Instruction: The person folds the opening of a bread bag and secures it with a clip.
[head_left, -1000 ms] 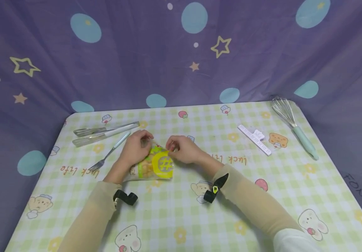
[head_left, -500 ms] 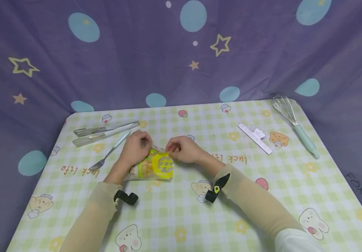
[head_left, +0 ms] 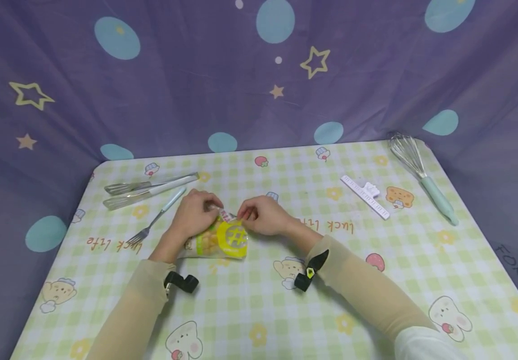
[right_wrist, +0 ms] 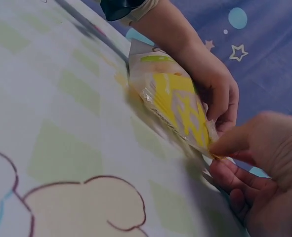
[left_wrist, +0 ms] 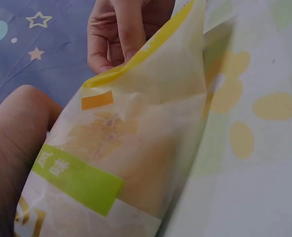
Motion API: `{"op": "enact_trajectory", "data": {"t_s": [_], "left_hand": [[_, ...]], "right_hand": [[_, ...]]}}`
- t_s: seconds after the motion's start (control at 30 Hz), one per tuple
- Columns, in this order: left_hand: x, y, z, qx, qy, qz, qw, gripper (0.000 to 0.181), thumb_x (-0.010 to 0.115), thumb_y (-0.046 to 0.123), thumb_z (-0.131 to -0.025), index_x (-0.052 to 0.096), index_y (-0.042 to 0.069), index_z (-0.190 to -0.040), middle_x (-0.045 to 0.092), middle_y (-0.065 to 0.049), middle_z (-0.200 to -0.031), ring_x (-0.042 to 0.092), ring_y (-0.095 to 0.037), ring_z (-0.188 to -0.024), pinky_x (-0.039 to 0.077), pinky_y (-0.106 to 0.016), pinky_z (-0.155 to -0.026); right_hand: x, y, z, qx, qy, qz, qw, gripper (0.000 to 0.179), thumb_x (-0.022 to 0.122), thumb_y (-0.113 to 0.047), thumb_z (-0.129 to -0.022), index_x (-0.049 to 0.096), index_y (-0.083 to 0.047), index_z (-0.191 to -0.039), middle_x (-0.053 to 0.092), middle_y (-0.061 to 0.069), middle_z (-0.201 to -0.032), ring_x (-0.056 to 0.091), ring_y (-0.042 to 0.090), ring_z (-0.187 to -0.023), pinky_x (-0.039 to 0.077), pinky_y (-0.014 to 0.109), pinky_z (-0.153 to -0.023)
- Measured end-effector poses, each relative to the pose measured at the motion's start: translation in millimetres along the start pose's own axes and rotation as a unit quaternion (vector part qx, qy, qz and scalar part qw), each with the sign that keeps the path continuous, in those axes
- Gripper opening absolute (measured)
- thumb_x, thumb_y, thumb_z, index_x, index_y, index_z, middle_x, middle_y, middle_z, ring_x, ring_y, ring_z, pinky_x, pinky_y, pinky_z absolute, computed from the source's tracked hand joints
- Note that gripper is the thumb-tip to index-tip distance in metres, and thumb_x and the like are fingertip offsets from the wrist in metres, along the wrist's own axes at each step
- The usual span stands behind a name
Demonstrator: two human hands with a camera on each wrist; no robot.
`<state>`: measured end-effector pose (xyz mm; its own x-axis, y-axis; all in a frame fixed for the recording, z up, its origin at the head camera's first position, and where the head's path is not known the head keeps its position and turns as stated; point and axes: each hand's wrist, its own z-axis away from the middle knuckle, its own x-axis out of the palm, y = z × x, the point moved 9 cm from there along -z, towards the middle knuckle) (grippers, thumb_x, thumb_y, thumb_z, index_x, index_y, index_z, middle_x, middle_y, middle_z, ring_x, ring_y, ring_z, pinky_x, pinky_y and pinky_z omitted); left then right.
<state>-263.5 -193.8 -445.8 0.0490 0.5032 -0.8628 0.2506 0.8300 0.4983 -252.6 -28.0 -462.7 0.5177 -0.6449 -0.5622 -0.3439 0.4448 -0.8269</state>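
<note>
A yellow, green and white snack bag (head_left: 222, 241) stands on the checkered cloth, left of the middle in the head view. Its top edge shows a white strip with pink print, bent toward me between the hands. My left hand (head_left: 194, 214) pinches the left part of that edge with thumb and fingers. At the other end my right hand (head_left: 265, 215) pinches the top corner; the right wrist view shows thumb and forefinger meeting on the yellow film. Pale yellow contents show through the bag's front (left_wrist: 131, 143) in the left wrist view.
Left of the hands lie metal tongs (head_left: 150, 192) and a fork (head_left: 155, 220) with a light blue handle. A white bag clip (head_left: 365, 197) rests to the right, with a green-handled whisk (head_left: 425, 180) near the right edge. A purple curtain (head_left: 173, 90) rises behind the table.
The bag's top edge has tipped toward me, so its pink-printed strip now shows. My left hand has shifted slightly with it; the right hand stays almost in place.
</note>
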Motion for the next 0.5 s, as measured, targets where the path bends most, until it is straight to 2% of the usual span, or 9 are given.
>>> {"op": "enact_trajectory", "data": {"t_s": [0.13,0.2,0.3,0.43,0.5], "left_hand": [[0.4,2.9,-0.1,0.013,-0.005,-0.009,0.9999,0.010,0.068,0.016,-0.087,0.079,0.016,-0.087,0.073,-0.005,-0.087,0.057,-0.028,-0.088,0.045,-0.047,-0.083],[0.2,4.3,-0.2,0.019,-0.007,-0.012,0.9997,0.009,0.068,0.016,-0.087,0.076,0.017,-0.084,0.070,-0.004,-0.085,0.056,-0.028,-0.086,0.044,-0.047,-0.084],[0.0,5.5,-0.4,0.024,-0.011,-0.013,0.9996,0.008,0.067,0.015,-0.087,0.073,0.018,-0.082,0.067,-0.003,-0.083,0.053,-0.027,-0.084,0.041,-0.047,-0.083],[0.7,5.0,-1.4,0.025,-0.015,-0.010,0.9995,0.007,0.068,0.013,-0.086,0.071,0.017,-0.081,0.066,-0.003,-0.082,0.054,-0.026,-0.083,0.041,-0.045,-0.082],[0.7,3.6,-2.0,0.024,-0.018,-0.001,0.9995,0.007,0.068,0.012,-0.086,0.072,0.016,-0.083,0.066,-0.004,-0.083,0.056,-0.026,-0.085,0.043,-0.044,-0.083]], "right_hand": [[-0.3,1.4,-1.6,0.026,0.007,-0.015,0.9995,0.005,0.074,-0.018,-0.096,0.077,-0.014,-0.099,0.072,0.000,-0.087,0.062,0.011,-0.070,0.052,0.022,-0.068],[-0.8,2.7,-3.4,0.043,0.018,-0.016,0.9988,0.011,0.072,-0.024,-0.099,0.077,-0.015,-0.098,0.071,-0.001,-0.085,0.060,0.012,-0.069,0.050,0.023,-0.067],[0.3,4.3,-7.4,0.057,0.030,0.016,0.9978,0.017,0.070,-0.031,-0.101,0.078,-0.016,-0.096,0.069,-0.003,-0.080,0.057,0.011,-0.067,0.046,0.022,-0.066],[3.3,2.8,-10.7,0.054,0.036,0.054,0.9964,0.015,0.075,-0.027,-0.098,0.081,-0.017,-0.090,0.069,-0.005,-0.075,0.057,0.009,-0.067,0.046,0.020,-0.066],[3.7,1.5,-11.1,0.052,0.040,0.054,0.9964,0.013,0.077,-0.025,-0.097,0.082,-0.016,-0.088,0.070,-0.005,-0.075,0.059,0.009,-0.067,0.047,0.020,-0.066]]}}
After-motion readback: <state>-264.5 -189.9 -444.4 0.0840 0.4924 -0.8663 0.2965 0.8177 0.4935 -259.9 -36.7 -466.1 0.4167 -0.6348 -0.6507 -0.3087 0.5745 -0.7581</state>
